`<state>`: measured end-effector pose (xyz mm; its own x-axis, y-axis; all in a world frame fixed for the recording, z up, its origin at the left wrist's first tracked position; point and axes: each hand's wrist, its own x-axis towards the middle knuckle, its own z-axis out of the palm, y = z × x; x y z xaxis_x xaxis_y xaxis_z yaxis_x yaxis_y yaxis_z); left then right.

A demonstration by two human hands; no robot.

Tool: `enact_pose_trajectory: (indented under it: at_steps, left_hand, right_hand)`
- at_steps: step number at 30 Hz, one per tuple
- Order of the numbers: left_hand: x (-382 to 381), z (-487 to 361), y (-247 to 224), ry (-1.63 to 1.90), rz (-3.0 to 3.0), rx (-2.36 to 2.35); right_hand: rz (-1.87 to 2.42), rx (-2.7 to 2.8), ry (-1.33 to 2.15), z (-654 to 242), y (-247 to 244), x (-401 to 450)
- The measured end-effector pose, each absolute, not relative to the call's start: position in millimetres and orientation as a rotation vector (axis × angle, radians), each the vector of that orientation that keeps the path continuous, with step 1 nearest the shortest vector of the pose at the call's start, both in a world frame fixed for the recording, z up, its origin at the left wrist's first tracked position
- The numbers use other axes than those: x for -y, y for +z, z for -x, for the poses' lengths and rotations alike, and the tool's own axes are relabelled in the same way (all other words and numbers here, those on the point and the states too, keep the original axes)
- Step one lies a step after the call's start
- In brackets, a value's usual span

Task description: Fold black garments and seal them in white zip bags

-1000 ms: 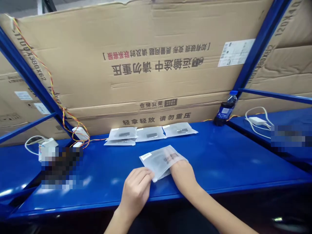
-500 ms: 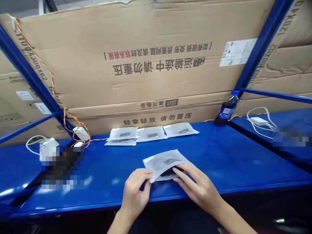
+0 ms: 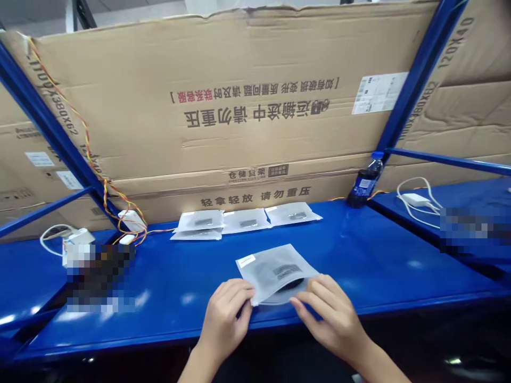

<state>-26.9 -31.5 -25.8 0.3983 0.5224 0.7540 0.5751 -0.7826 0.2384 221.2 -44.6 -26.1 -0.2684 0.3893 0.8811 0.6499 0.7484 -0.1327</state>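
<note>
Left hand [image 3: 225, 319] curled, pinching the lower left corner of a frosted plastic bag [image 3: 275, 274] that lies on a blue steel shelf [image 3: 359, 255], a dark item [image 3: 291, 283] showing through it; right hand [image 3: 331, 319] half open, fingertips resting on the bag's lower edge. Beyond: three similar bags [image 3: 247, 223] in a row, a dark plastic bottle [image 3: 364, 183] at right, and a printed cardboard carton [image 3: 255, 143] behind
</note>
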Motion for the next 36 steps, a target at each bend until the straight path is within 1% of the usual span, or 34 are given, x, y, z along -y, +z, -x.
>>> enact_pose_trajectory:
  at_steps: [4, 10, 15, 21, 27, 36]
  left_hand:
    - [34.2, 25.5, -23.8, -1.319, 2.523, 0.874]
    - [37.4, 26.7, -26.9, -1.442, 2.412, 0.808]
    - [35.9, 33.1, -28.4, -1.532, 2.354, 0.850]
    - [34.2, 35.3, -21.5, -1.699, 2.298, 0.992]
    - [34.2, 34.5, -22.0, -1.843, 2.277, 1.116]
    - [32.9, 36.1, -27.8, -1.841, 2.227, 1.204]
  right_hand:
    - [0.712, 1.985, -0.354, -193.0, -18.7, 46.3]
    - [0.583, 2.044, -0.417, -168.6, -20.3, 37.7]
    - [0.572, 2.014, -0.468, -198.7, -20.5, 25.0]
    - [0.760, 2.002, -0.625, -263.5, -25.4, 12.3]
    - [0.838, 2.017, -0.589, -265.6, -27.2, 9.5]
    - [0.877, 2.032, -0.545, -277.8, -10.9, -7.1]
